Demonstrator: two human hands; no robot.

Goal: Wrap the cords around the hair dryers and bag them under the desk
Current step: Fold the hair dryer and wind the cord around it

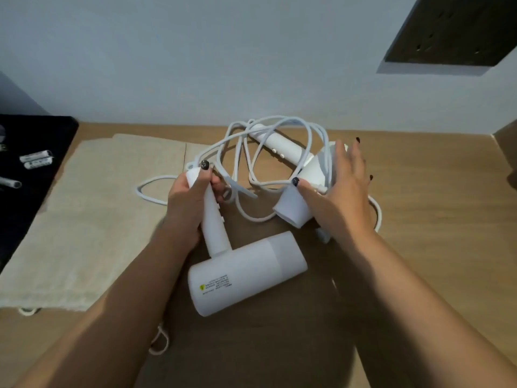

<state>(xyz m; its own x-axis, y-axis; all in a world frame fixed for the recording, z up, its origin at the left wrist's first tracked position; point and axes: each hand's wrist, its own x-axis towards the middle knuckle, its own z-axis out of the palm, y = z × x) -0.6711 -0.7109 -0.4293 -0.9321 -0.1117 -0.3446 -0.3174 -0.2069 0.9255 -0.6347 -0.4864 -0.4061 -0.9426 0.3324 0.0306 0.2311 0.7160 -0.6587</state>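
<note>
Hands meet over a light wooden desk [419, 219]. The left hand [190, 197] curls round the handle of the near white plastic hair dryer [246, 273], whose fat barrel lies on the desk nearest the camera. The right hand [344, 189] lies with fingers spread and straight on the barrel of the far white hair dryer [291, 211], its handle pointing far and left. Tangled white cords [251, 152] loop loosely between and over both dryers. A flat beige cloth bag [92, 214] lies to the left, beside a black tray [36, 135] holding small white tubes [36, 159].
</note>
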